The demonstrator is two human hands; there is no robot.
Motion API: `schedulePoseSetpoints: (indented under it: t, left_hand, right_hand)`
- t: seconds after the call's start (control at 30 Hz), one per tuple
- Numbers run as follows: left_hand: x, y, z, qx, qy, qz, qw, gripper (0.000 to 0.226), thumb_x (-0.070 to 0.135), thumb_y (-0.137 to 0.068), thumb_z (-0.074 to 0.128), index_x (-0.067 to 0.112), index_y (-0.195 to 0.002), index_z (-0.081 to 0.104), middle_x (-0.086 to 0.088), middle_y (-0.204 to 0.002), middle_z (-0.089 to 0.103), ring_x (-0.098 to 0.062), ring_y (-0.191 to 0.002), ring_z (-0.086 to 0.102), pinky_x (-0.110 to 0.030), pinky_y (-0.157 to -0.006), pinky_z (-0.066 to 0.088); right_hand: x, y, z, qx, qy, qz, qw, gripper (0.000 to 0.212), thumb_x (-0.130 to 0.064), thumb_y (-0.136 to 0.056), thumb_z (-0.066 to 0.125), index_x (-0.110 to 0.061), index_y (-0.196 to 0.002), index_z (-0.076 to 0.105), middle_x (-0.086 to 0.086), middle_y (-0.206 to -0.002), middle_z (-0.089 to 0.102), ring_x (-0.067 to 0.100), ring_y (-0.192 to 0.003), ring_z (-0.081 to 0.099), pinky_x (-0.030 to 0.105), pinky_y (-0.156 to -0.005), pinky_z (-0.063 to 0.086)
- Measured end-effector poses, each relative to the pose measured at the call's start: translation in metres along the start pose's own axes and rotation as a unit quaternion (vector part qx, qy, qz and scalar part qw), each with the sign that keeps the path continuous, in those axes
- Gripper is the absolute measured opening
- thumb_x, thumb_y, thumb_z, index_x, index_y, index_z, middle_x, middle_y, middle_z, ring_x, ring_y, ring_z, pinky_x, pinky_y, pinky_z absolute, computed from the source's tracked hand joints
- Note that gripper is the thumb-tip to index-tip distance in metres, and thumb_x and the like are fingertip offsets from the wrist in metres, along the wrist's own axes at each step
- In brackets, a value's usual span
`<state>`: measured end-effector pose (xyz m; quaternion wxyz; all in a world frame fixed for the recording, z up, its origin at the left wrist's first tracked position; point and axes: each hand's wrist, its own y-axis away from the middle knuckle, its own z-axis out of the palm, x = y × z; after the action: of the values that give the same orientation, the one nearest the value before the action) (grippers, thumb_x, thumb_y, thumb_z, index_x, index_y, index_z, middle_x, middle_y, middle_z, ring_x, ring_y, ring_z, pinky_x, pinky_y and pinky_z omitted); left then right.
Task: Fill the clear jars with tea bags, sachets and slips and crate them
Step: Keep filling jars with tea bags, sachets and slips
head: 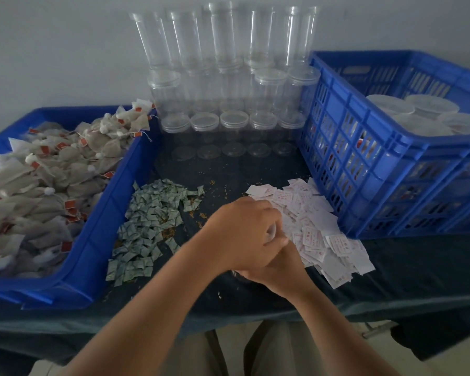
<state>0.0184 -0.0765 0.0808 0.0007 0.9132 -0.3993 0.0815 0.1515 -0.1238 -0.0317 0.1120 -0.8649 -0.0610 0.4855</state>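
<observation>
Head view: left hand (242, 234), right hand (281, 271) clasp clear jar (272, 232); long axis hidden

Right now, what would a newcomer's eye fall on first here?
The stacked clear jars at the back, then the blue bin heaped with tea bags at the left. At the front, the left hand, over the right hand, grips a clear thing by the slips.
</observation>
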Motion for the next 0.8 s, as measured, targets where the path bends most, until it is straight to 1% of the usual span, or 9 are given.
schedulePoseSetpoints:
  t: [0.07,0.13,0.23,0.3,0.4,0.47,0.57,0.67,0.8]
  left_hand:
    - [-0.016,0.002,-0.006,-0.026,0.052,0.067,0.996,0.027,0.058,-0.097,0.058,0.040,-0.115,0.067,0.023,-0.111,0.061,0.001,-0.109,0.053,-0.033,-0.098,0.052]
    - [-0.027,0.002,-0.010,-0.036,0.096,0.103,0.989,0.021,0.051,-0.096,0.066,0.041,-0.113,0.071,0.022,-0.119,0.066,0.001,-0.118,0.055,-0.033,-0.103,0.050]
    - [-0.021,0.003,-0.012,-0.046,0.075,0.126,0.988,0.034,0.054,-0.099,0.063,0.041,-0.130,0.069,0.020,-0.150,0.058,-0.003,-0.145,0.044,-0.036,-0.125,0.034]
    - [-0.006,0.005,-0.005,-0.047,0.001,0.057,0.997,0.063,0.072,-0.100,0.044,0.041,-0.154,0.049,0.012,-0.170,0.036,-0.016,-0.159,0.026,-0.045,-0.131,0.019]
    - [0.022,0.006,0.004,-0.047,-0.024,-0.176,0.983,0.083,0.081,-0.097,0.030,0.024,-0.158,0.035,-0.007,-0.161,0.038,-0.035,-0.144,0.041,-0.056,-0.109,0.044]
    - [0.031,0.003,0.009,-0.013,-0.041,-0.216,0.975,0.071,0.074,-0.101,0.032,0.018,-0.143,0.046,-0.006,-0.140,0.051,-0.031,-0.124,0.052,-0.050,-0.093,0.054]
    - [0.020,0.001,0.011,0.043,-0.049,-0.117,0.991,0.053,0.062,-0.106,0.035,0.022,-0.132,0.059,0.003,-0.124,0.061,-0.022,-0.112,0.056,-0.045,-0.092,0.057]
    - [-0.001,0.002,0.006,0.033,0.014,-0.011,0.999,0.041,0.062,-0.103,0.044,0.031,-0.119,0.066,0.013,-0.113,0.062,-0.011,-0.109,0.055,-0.038,-0.094,0.055]
    - [-0.022,-0.001,-0.002,0.004,0.064,0.096,0.993,0.030,0.058,-0.100,0.057,0.037,-0.113,0.073,0.017,-0.111,0.066,-0.004,-0.109,0.057,-0.034,-0.098,0.052]
  right_hand:
    - [-0.001,0.001,-0.004,-0.014,-0.080,0.003,0.997,0.072,-0.042,-0.071,0.092,-0.070,-0.119,0.046,-0.023,-0.108,0.075,0.002,-0.097,0.075,0.021,-0.072,0.061]
    - [-0.004,0.001,-0.004,-0.012,-0.080,-0.003,0.997,0.069,-0.046,-0.071,0.094,-0.070,-0.119,0.050,-0.020,-0.110,0.076,0.006,-0.100,0.076,0.029,-0.077,0.064]
    - [-0.002,0.004,0.000,-0.001,-0.078,0.001,0.997,0.074,-0.048,-0.071,0.095,-0.068,-0.123,0.047,-0.022,-0.116,0.073,0.005,-0.105,0.075,0.033,-0.079,0.065]
    - [-0.004,0.004,0.003,0.005,-0.051,0.015,0.999,0.082,-0.050,-0.070,0.094,-0.064,-0.129,0.039,-0.030,-0.123,0.063,-0.001,-0.109,0.068,0.029,-0.077,0.063]
    - [-0.008,0.002,0.009,0.031,0.071,-0.034,0.996,0.065,-0.064,-0.076,0.074,-0.054,-0.131,0.040,-0.045,-0.125,0.043,-0.012,-0.112,0.053,0.015,-0.073,0.047]
    - [-0.007,0.002,0.008,0.037,0.098,-0.045,0.994,0.050,-0.062,-0.080,0.064,-0.048,-0.124,0.047,-0.049,-0.122,0.042,-0.015,-0.107,0.052,0.011,-0.069,0.039]
    - [-0.004,0.000,0.006,0.031,0.131,-0.035,0.990,0.053,-0.063,-0.076,0.062,-0.046,-0.124,0.045,-0.050,-0.114,0.045,-0.023,-0.105,0.049,0.007,-0.062,0.042]
    - [-0.002,-0.002,0.004,0.014,0.115,-0.015,0.993,0.055,-0.063,-0.069,0.068,-0.056,-0.115,0.040,-0.034,-0.097,0.059,-0.021,-0.100,0.056,0.011,-0.055,0.045]
    - [-0.001,-0.001,0.000,0.012,-0.014,0.013,1.000,0.070,-0.057,-0.066,0.088,-0.075,-0.114,0.041,-0.032,-0.105,0.069,-0.005,-0.093,0.071,0.011,-0.069,0.054]
